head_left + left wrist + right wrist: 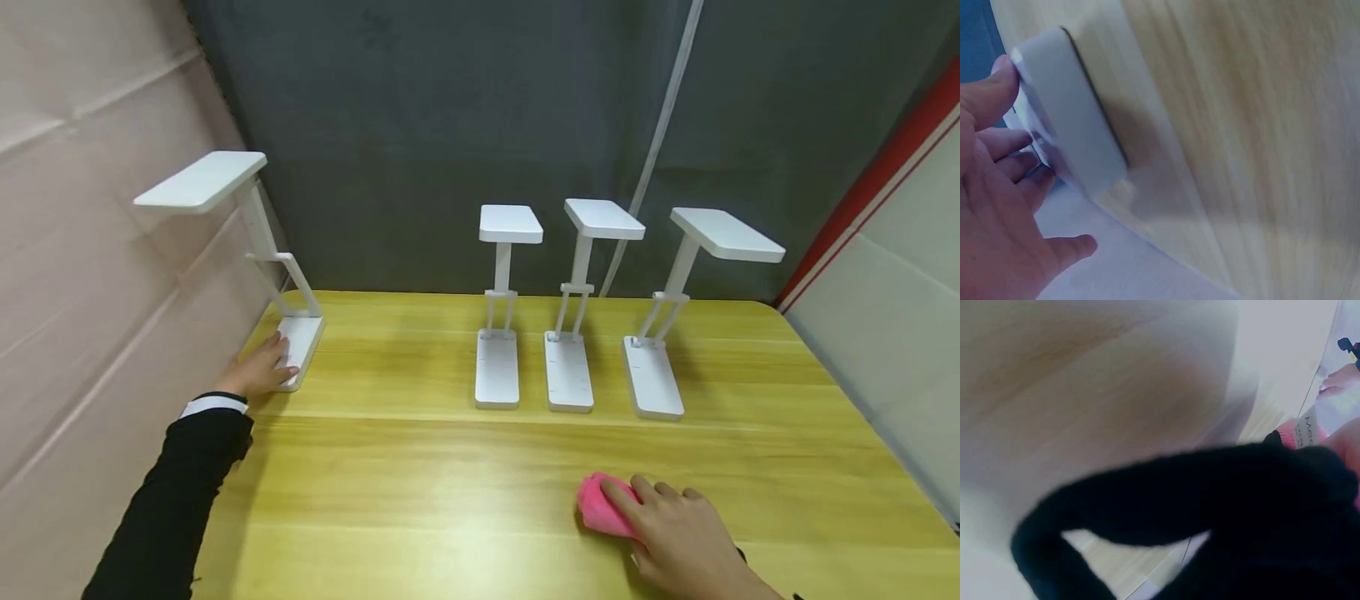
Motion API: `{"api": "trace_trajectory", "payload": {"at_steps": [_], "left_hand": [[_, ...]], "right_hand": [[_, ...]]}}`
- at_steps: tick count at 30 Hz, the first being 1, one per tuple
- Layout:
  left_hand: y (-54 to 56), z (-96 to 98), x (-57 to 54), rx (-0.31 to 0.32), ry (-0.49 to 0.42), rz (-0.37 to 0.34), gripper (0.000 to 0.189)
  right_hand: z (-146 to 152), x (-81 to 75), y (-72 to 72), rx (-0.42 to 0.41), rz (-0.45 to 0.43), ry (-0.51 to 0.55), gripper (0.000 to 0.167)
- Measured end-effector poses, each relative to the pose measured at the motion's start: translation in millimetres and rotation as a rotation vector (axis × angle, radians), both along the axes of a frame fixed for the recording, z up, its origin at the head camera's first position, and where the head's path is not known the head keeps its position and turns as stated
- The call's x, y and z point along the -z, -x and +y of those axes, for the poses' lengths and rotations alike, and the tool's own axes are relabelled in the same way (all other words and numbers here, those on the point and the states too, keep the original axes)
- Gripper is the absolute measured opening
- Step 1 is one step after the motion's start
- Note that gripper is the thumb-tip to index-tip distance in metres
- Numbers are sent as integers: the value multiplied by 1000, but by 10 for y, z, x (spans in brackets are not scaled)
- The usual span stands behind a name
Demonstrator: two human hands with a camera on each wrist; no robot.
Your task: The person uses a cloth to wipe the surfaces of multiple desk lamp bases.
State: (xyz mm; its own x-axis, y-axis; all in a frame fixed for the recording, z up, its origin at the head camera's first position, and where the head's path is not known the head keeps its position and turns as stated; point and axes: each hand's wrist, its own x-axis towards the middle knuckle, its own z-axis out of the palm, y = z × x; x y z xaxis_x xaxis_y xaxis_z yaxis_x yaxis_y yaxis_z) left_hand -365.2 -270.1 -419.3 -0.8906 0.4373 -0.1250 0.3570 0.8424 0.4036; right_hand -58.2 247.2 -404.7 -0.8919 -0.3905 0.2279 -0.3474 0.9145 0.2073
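A white folding desk lamp stands at the table's left edge, its flat head raised and pointing left. My left hand rests on its base, fingers extended over the top face. The left wrist view shows the fingers of that hand touching the lamp base, one finger sticking out free of it. Toward the table's front right, my right hand grips a bunched pink cloth against the tabletop. A white label shows on the pink cloth in the right wrist view, where dark fabric hides most of the hand.
Three more white desk lamps, a left one, a middle one and a right one, stand in a row right of centre. The wooden table meets a dark backdrop behind and a pale sheet at left.
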Motion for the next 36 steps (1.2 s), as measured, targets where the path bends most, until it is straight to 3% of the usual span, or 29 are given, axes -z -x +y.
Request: {"api": "trace_trajectory", "payload": {"at_steps": [11, 18, 24, 36], "left_hand": [[-54, -30, -18, -36, 48, -34, 70], [-219, 40, 13, -46, 82, -18, 70], [-515, 212, 45, -62, 90, -3, 71], [-1294, 652, 92, -69, 135, 203, 64]], "right_hand": [[-23, 39, 2, 26, -17, 12, 57], [-30, 45, -6, 38, -24, 8, 56], [-10, 66, -19, 30, -10, 12, 56], [-24, 65, -9, 33, -18, 17, 55]]}}
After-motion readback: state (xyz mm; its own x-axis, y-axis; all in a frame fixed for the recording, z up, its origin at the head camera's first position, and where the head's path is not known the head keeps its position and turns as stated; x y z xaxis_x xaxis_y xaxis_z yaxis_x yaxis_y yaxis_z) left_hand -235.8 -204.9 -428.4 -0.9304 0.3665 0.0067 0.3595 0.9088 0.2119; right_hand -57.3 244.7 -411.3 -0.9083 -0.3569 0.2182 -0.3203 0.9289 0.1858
